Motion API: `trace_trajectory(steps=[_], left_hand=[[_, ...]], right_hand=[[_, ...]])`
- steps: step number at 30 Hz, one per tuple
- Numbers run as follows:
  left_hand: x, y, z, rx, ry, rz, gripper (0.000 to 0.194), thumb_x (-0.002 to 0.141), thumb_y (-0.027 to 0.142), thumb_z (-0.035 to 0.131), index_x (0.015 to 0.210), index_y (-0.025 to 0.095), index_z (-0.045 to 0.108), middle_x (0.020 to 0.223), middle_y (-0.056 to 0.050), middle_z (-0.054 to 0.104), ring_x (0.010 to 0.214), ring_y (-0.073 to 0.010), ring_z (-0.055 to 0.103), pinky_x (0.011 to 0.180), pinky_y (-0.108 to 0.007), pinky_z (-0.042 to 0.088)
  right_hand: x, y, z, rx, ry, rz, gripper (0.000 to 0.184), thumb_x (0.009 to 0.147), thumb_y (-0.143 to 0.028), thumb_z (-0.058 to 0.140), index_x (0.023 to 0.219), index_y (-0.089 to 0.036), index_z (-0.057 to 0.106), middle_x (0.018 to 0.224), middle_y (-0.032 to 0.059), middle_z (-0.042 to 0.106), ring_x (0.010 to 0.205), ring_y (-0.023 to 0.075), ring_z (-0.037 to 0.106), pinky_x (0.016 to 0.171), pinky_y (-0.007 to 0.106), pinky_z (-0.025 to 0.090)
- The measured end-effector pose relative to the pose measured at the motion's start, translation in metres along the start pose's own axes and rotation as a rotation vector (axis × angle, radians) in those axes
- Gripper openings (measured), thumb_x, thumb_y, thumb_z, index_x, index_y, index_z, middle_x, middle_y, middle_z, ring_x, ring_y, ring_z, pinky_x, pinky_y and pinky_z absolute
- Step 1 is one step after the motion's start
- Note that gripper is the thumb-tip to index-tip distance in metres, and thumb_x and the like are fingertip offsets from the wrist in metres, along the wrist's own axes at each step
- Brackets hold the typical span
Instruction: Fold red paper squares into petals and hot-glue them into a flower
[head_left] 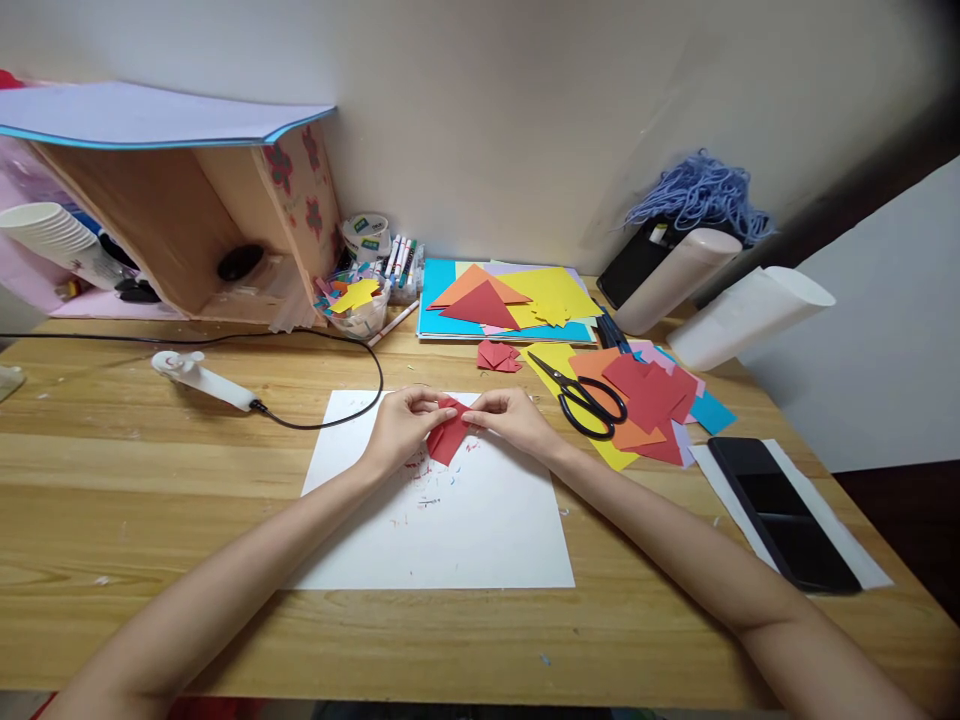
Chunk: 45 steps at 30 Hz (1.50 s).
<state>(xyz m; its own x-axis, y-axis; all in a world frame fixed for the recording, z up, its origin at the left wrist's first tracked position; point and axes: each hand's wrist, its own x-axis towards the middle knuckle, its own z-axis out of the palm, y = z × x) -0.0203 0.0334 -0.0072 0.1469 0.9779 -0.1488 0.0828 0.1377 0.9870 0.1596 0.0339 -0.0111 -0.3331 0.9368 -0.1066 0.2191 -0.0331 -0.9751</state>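
Note:
A small folded piece of red paper [448, 436] is held between both hands over a white sheet [450, 520] on the wooden table. My left hand [401, 425] pinches its left upper edge with fingers closed. My right hand [510, 418] pinches its right upper corner, fingers also closed. Small paper scraps and marks lie on the white sheet under the hands.
Black scissors [585, 398] lie on loose coloured paper [645, 400] to the right. More folded red pieces [498, 356], a stack of coloured sheets [510, 298], a white glue gun [201, 380] with cable, a marker tub [360, 300], a phone [784, 510] and a wooden box [180, 230] surround the sheet.

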Motion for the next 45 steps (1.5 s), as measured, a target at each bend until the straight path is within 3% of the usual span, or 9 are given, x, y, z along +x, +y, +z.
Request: trace_trajectory(steps=[12,28,39,45], left_hand=[[-0.0013,0.0029,-0.0002,0.048,0.004,0.007,0.031,0.057,0.034,0.073,0.08,0.013,0.067,0.071,-0.007,0.068,0.066,-0.0181,0.063,0.058,-0.026,0.049],[-0.0032,0.008,0.0013,0.029,-0.029,0.005,0.037,0.056,0.033,0.073,0.086,0.012,0.065,0.071,-0.006,0.068,0.066,-0.0173,0.063,0.062,-0.028,0.051],[-0.0024,0.0061,-0.0012,-0.007,-0.07,0.026,0.04,0.06,0.03,0.072,0.094,0.014,0.061,0.058,0.003,0.058,0.055,-0.009,0.055,0.058,-0.021,0.045],[-0.0014,0.0025,0.0015,0.025,-0.068,0.034,0.031,0.063,0.034,0.069,0.087,0.014,0.067,0.084,-0.006,0.067,0.074,-0.0156,0.061,0.067,-0.026,0.047]], right_hand=[[-0.0023,-0.0051,-0.0015,0.025,0.01,0.039,0.023,0.065,-0.035,0.067,0.066,-0.013,0.068,0.066,0.0053,0.066,0.061,0.0135,0.058,0.059,0.025,0.044],[-0.0008,-0.0081,-0.0022,0.089,-0.005,0.076,0.025,0.061,-0.036,0.07,0.064,-0.011,0.067,0.058,0.0024,0.061,0.054,0.01,0.052,0.054,0.023,0.041],[0.0,-0.0063,-0.0001,0.049,-0.003,-0.01,0.024,0.073,-0.037,0.059,0.071,-0.013,0.065,0.066,0.0021,0.062,0.057,0.0096,0.052,0.055,0.022,0.042],[-0.003,-0.0034,0.0054,0.008,0.081,-0.107,0.023,0.073,-0.034,0.059,0.066,-0.013,0.063,0.063,0.002,0.061,0.058,0.0104,0.052,0.055,0.022,0.041]])
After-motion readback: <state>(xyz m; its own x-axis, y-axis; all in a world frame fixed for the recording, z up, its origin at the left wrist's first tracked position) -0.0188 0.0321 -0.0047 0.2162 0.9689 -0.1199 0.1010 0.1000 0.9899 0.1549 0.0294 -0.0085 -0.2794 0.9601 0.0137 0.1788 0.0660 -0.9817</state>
